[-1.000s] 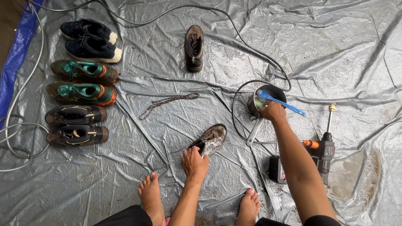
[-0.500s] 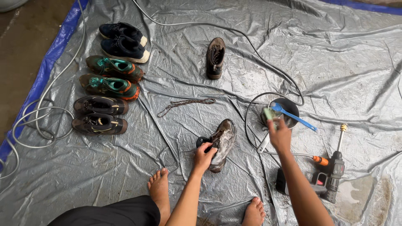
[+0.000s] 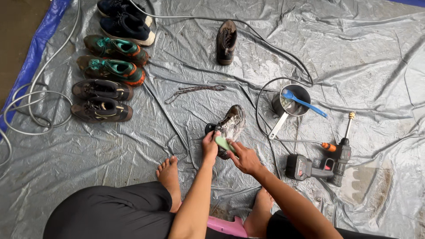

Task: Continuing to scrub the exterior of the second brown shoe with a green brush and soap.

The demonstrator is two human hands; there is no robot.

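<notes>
Single head view, steeply down, close over tarp [image 3: 336,40].

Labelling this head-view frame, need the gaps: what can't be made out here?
- Green item at the muddy shoe: mostly covered by the right hand and left hand; its kind is unclear.
- Shoe's near end: hidden behind both hands.
- Pot contents: too small to tell, blue handle lying across.
- Dark blue shoes: cut by the top edge.
- Pink object: hidden between the legs.
</notes>
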